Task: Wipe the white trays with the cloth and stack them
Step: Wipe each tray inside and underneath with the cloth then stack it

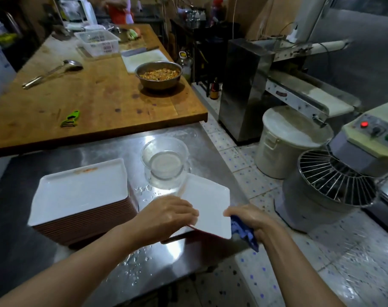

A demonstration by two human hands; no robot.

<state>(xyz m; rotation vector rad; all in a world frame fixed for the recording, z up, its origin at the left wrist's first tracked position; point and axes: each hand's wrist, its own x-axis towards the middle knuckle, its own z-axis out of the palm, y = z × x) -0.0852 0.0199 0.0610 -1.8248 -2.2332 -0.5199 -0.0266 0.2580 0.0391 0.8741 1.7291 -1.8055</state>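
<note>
Best bet here: left hand [166,214] pinching the near edge of the loose tray [207,207] on the steel counter [55,173], right hand [250,220] bunched round the blue cloth [244,232] at its right rim. Long wipes out toward the water bowl [165,160]. Then onto the stack [82,196] just left, whose top tray shows an orange smear along the far rim.

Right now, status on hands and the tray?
Left hand grips single white tray, tilted off steel table. Right hand holds blue cloth at tray edge. Tray stack left; glass bowl close behind.
</note>
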